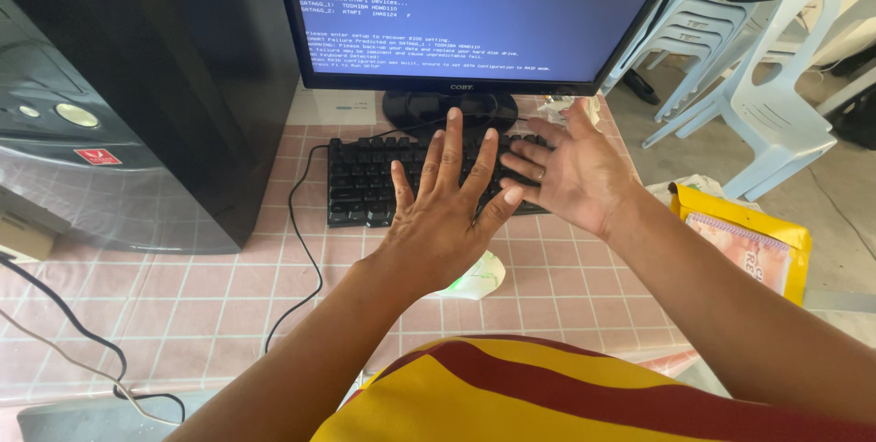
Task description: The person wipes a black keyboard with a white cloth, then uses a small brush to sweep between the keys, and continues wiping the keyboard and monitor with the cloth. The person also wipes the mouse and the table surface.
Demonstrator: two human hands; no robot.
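At the far left a black computer tower [137,86] stands on my table [210,305], which is covered in a pink checked cloth with pale grid lines. A black cable [297,260] curves off the keyboard [365,182] toward the table's near edge. My left hand [447,214] hovers over the keyboard's middle, fingers spread wide, holding nothing. A white crumpled bit [479,278] lies just below it. Behind, a monitor [484,13] glows blue with white text. My right hand [570,173] is open too, palm turned inward, its fingers near my left thumb. Right of the table a yellow packet [748,241] sits, and pale plastic chairs [766,86] stand on the grey floor [839,223].
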